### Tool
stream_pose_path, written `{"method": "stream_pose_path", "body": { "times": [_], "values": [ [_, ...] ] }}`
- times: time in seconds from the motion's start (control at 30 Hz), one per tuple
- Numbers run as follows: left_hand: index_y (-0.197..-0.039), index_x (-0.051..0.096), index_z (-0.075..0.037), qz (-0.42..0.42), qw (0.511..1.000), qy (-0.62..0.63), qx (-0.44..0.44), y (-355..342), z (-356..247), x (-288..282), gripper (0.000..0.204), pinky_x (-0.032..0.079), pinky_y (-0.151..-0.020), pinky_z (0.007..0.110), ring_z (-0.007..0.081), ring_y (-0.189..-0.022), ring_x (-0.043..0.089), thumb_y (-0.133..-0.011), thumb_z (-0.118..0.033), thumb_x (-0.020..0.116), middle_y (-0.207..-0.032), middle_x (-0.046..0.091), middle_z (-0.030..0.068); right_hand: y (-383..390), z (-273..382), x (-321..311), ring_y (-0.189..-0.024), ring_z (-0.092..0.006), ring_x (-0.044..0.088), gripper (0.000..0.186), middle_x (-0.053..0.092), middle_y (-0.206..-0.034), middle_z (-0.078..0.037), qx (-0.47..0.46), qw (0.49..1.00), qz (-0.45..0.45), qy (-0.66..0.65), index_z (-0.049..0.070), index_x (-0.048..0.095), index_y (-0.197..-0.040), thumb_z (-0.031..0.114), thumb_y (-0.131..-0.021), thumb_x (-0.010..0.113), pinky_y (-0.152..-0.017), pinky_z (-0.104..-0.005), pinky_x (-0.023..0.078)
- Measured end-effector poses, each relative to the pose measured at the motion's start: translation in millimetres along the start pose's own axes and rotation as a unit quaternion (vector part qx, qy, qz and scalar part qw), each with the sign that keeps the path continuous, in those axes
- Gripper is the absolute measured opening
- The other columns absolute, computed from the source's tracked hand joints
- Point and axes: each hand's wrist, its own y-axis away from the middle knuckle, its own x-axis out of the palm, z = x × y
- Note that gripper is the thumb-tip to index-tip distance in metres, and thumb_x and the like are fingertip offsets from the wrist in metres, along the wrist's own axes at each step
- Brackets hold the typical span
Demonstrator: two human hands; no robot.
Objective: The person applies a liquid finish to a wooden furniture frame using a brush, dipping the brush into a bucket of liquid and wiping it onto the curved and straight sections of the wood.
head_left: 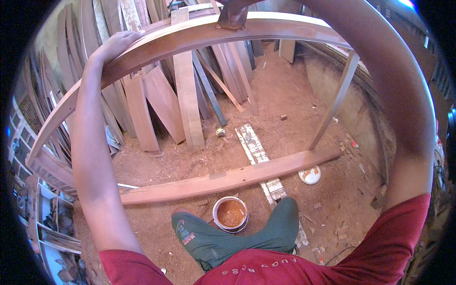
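Note:
A wooden frame (175,42) stands upright before me, its long upper beam crossing the view. My left hand (121,43) grips that beam's top edge at the left, fingers laid over it. At the top of the view, my right hand (233,4) is mostly cut off by the edge. It holds a dark brown flat piece (232,20) against the beam's near face; whether this is a spreader or a cloth, I cannot tell. The lower beam (228,183) rests near the floor. Between my knees stands a white bucket (216,223) with orange-brown paste inside.
Several planks (189,95) lean at the back left. A white-stained board (256,152) passes under the lower beam. A round lid (309,175) smeared with paste lies at its right. Wood scraps (284,117) and sawdust litter the floor. Shelving (50,218) stands at the left.

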Motion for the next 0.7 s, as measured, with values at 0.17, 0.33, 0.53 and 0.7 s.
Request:
{"method": "stream_pose_path", "body": {
  "times": [0.17,0.33,0.53,0.7],
  "values": [
    [-0.132,0.064,-0.004,0.011,1.000,0.013,-0.021,6.1,-4.3,2.7,0.066,0.042,-0.107,0.034,0.0209,-0.115,0.062,-0.098,-0.059,0.051,-0.127,0.067,0.0143,-10.3,6.5,1.1,-0.081,-0.0274,0.071,0.029,0.073,-0.079,-0.008,0.023,0.999,-0.007,0.023,0.010,0.075,-0.080,0.038,-0.075,0.079,-0.096,-0.0467,0.042],
    [-0.134,0.063,-0.002,0.002,1.000,0.004,0.016,6.8,2.9,3.0,0.068,0.043,-0.106,0.034,0.0208,-0.116,0.061,-0.099,-0.059,0.049,-0.129,0.066,0.0147,15.8,15.2,-17.3,-0.078,-0.0274,0.073,0.035,0.073,-0.079,-0.011,0.124,0.992,0.013,-0.001,0.007,0.074,-0.081,0.042,-0.079,0.077,-0.083,-0.0437,0.053],
    [-0.132,0.063,-0.001,0.011,1.000,0.007,0.001,19.2,3.9,-11.0,0.064,0.044,-0.103,0.033,0.0189,-0.114,0.061,-0.101,-0.056,0.048,-0.126,0.067,0.0131,10.2,68.1,9.3,-0.080,-0.0285,0.074,0.015,0.073,-0.083,-0.015,0.194,0.969,-0.066,-0.140,0.005,0.074,-0.083,0.019,-0.083,0.068,-0.069,-0.0407,0.058],
    [-0.133,0.063,-0.002,0.045,0.991,0.126,0.006,4.7,-1.8,11.6,0.058,0.043,-0.104,0.032,0.0170,-0.113,0.059,-0.102,-0.050,0.049,-0.125,0.067,0.0085,36.5,71.9,35.0,-0.081,-0.0300,0.074,0.016,0.074,-0.085,-0.016,0.254,0.959,-0.060,-0.107,0.005,0.075,-0.084,0.020,-0.085,0.067,-0.070,-0.0423,0.058]
  ]
}}
